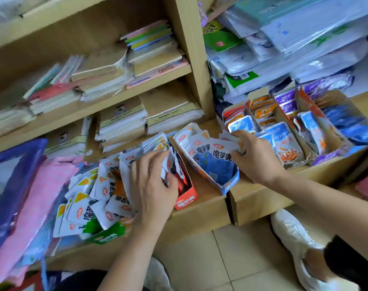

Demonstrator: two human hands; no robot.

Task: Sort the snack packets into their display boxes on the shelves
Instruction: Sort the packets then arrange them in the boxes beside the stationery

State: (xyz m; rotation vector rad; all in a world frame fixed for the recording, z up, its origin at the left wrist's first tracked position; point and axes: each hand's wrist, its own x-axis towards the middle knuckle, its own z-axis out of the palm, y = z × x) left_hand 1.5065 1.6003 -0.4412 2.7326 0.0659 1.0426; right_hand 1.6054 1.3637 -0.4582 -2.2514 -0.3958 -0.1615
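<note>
Our left hand [153, 185], near the centre, curls its fingers round a bunch of white packets [168, 162] in the red box [187, 201]. At two o'clock from it, our right hand [257, 158] pinches blue packets [220, 158] standing in the blue box [229, 183]. Loose packets [82, 208] are heaped at eight o'clock over a green box [107, 235].

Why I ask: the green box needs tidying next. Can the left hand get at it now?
Probably yes: the green box lies just beside the left hand, only loose packets between, though that hand grips white packets at the red box.
</note>
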